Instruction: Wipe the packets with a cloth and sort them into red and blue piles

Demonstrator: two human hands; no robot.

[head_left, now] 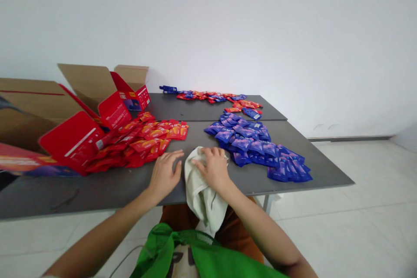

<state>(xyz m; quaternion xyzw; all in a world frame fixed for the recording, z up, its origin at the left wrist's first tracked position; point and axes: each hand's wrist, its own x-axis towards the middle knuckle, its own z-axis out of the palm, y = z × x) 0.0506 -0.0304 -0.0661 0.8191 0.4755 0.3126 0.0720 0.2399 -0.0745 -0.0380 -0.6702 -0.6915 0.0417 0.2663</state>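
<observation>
A pale greenish-white cloth bag (pixel 197 189), soft and crumpled, lies over the table's front edge and hangs down toward my lap. My right hand (pixel 215 169) is on its upper part, fingers and thumb bent around the fabric. Just left of the bag, my left hand (pixel 165 173) is open, its fingers stretched forward and holding nothing. Beyond that hand is a heap of red-orange packets (pixel 143 141). To the right of the bag lies a spread pile of blue-purple packets (pixel 247 139). Whatever the bag contains is hidden.
Open red cardboard boxes (pixel 73 139) with raised flaps stand along the left side of the dark grey table (pixel 195 128). Mixed red and blue packets (pixel 211 96) form a row at the back by the white wall. The table's right edge slopes toward the floor area.
</observation>
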